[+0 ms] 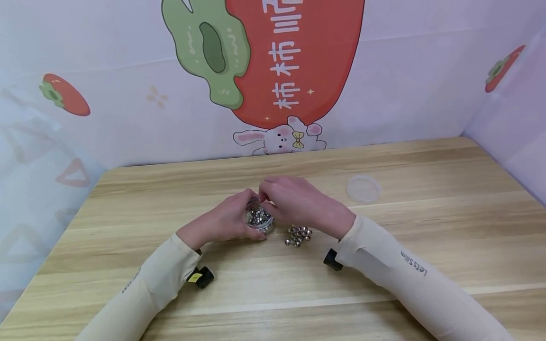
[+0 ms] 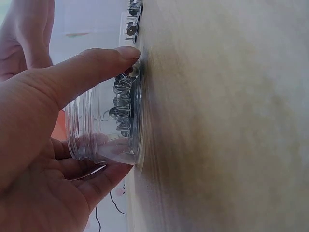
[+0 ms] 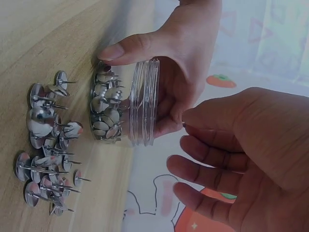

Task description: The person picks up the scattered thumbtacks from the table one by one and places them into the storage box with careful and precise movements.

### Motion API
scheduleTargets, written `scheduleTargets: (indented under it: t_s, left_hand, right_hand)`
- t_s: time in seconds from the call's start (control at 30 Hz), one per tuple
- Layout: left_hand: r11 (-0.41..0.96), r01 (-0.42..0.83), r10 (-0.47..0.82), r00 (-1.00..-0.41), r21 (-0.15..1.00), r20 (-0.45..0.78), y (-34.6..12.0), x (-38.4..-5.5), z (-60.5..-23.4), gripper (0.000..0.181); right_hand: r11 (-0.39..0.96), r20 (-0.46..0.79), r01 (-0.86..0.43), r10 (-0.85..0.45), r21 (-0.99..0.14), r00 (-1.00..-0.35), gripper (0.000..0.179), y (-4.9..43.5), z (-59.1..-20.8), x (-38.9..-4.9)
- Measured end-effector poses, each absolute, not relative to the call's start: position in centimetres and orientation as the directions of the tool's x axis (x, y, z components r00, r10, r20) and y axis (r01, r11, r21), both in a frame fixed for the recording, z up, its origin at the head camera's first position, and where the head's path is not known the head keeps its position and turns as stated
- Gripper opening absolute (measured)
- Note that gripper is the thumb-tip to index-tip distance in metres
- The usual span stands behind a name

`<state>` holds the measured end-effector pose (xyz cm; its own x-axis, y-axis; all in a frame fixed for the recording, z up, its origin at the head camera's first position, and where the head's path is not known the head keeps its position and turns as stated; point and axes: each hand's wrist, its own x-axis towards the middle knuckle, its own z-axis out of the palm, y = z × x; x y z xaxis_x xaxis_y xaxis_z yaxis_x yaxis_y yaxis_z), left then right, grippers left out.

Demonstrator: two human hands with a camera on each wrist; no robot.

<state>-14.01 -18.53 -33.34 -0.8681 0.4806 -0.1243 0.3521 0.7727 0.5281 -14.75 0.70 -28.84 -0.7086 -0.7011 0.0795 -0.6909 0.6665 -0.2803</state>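
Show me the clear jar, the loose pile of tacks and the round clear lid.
Clear jar [image 3: 143,104]: right wrist view, on its ridged neck.
Loose pile of tacks [image 3: 48,146]: right wrist view, near its middle.
Round clear lid [image 1: 363,189]: head view, on its middle.

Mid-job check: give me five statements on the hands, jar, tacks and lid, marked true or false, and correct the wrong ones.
1. The left hand holds the clear jar. True.
2. The jar is empty. False: silver tacks lie inside it.
3. A loose pile of tacks lies on the table beside the jar. True.
4. The jar is closed with a lid. False: its mouth is open, and a clear round lid lies on the table apart from it.
5. The right hand lies flat on the table. False: it is raised by the jar's mouth.
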Motion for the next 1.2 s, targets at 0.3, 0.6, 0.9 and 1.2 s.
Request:
scheduleTargets:
  t_s: [0.3,0.6,0.9,1.2]
  left_hand:
    - [0.776,0.374,0.488,-0.866,0.508,-0.107,-18.52,-14.02,-33.31,0.075]
    - [0.770,0.388,0.495,-0.864,0.506,-0.090,-18.62,-14.09,-33.33,0.073]
    - [0.769,0.386,0.500,-0.860,0.510,-0.103,-18.65,-14.05,-33.35,0.075]
    - [0.764,0.383,0.506,-0.855,0.520,-0.114,-18.74,-14.01,-33.27,0.083]
  right_hand:
    - [0.699,0.020,-0.655,-0.679,-0.286,-0.734,0.111,0.87,-28.98,-14.77]
    - [0.678,0.036,-0.680,-0.700,-0.281,-0.713,0.117,1.03,-29.12,-14.71]
    - [0.676,0.033,-0.695,-0.711,-0.244,-0.703,0.115,1.01,-29.20,-14.72]
    - [0.668,0.034,-0.707,-0.721,-0.231,-0.692,0.109,0.99,-29.38,-14.31]
